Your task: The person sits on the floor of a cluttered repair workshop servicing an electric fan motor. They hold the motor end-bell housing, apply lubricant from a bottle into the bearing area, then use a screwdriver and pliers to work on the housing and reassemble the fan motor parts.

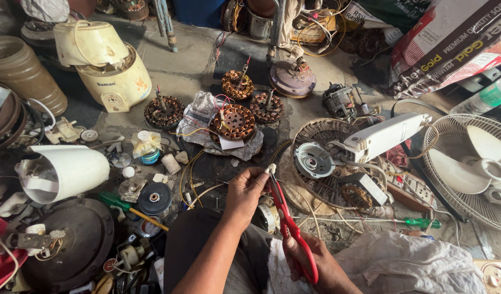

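Observation:
My right hand grips the red handles of a pair of pliers, whose jaws point up toward my left hand. My left hand pinches a thin wire end with a small white piece right at the plier tips. Both hands are over my lap, above a floor covered with motor parts. Copper-wound motor stators lie just beyond the hands, one on a crumpled plastic bag.
A round fan grille with a grey motor hub and a white fan neck lies at right, a white fan cage beyond it. A cream mixer base, a white jar, green screwdrivers and a cloth surround me.

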Action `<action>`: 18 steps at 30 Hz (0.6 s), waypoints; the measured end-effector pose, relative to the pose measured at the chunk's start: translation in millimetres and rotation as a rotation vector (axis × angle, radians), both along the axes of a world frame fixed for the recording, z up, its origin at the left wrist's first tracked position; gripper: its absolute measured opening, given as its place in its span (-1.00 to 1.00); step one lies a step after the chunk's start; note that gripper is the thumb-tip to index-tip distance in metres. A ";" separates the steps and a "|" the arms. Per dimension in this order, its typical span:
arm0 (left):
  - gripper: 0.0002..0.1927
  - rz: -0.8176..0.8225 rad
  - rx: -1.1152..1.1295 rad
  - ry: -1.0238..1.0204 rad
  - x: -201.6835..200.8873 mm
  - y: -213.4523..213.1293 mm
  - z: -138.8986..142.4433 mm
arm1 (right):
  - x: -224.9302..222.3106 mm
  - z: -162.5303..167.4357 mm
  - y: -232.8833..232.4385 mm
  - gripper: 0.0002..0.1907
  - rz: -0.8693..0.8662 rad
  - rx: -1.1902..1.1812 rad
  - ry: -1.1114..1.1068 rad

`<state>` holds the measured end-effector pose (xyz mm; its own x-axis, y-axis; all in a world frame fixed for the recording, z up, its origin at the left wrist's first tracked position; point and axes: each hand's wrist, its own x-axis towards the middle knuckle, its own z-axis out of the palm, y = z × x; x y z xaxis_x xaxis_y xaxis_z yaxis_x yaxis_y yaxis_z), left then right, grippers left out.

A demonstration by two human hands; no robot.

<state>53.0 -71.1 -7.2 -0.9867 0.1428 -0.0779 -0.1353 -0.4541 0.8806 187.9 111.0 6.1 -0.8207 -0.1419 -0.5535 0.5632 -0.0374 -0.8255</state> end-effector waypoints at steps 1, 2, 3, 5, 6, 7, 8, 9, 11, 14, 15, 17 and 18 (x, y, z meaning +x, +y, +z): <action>-0.86 -0.003 0.005 0.000 0.0 -0.1 -0.2 | -0.2 -0.2 0.4 -0.34 0.001 0.013 -0.015; -0.87 -0.005 0.010 0.001 0.1 -0.1 -0.2 | -0.3 -0.2 0.9 -0.34 0.004 0.026 -0.028; -0.87 -0.007 0.015 0.000 0.5 -0.4 -0.2 | 0.0 -0.2 1.1 -0.34 0.005 0.009 -0.017; -0.87 -0.015 0.000 -0.004 1.0 -1.0 0.0 | 0.6 -0.3 1.7 -0.33 0.006 -0.022 0.007; -0.87 -0.019 -0.007 -0.005 1.2 -1.4 0.2 | 1.0 -0.7 2.0 -0.35 -0.002 -0.017 0.005; -0.87 -0.019 -0.008 -0.007 1.5 -1.8 0.5 | 1.6 -1.4 2.0 -0.37 -0.010 -0.012 0.004; -0.87 -0.020 -0.009 -0.008 1.6 -1.9 0.8 | 2.1 -2.3 2.3 -0.39 -0.018 -0.006 0.002; -0.87 -0.020 -0.009 -0.010 1.8 -2.2 1.2 | 2.5 -3.4 2.3 -0.42 -0.031 0.003 0.004; -0.88 -0.028 -0.003 0.002 1.7 -2.0 2.3 | 3.4 -5.8 2.6 -0.43 -0.058 0.020 0.002; -0.89 -0.024 -0.029 0.011 2.4 -1.0 4.6 | 4.9 -8.4 3.0 -0.49 -0.052 0.042 0.056; -0.90 -0.014 -0.041 0.017 2.3 -0.6 5.6 | 5.2 -8.5 3.6 -0.49 -0.049 0.035 0.046; -0.90 -0.036 0.006 -0.005 2.9 -1.0 7.4 | 5.6 -7.9 3.7 -0.50 -0.035 0.006 0.027; -0.91 -0.045 0.033 -0.016 3.2 -1.0 8.2 | 5.8 -7.0 4.0 -0.49 -0.036 0.004 0.020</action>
<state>56.2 -72.1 0.9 -0.9778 0.1902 -0.0884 -0.1706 -0.4758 0.8629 193.7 115.0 -0.9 -0.8363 -0.1101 -0.5371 0.5447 -0.0541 -0.8369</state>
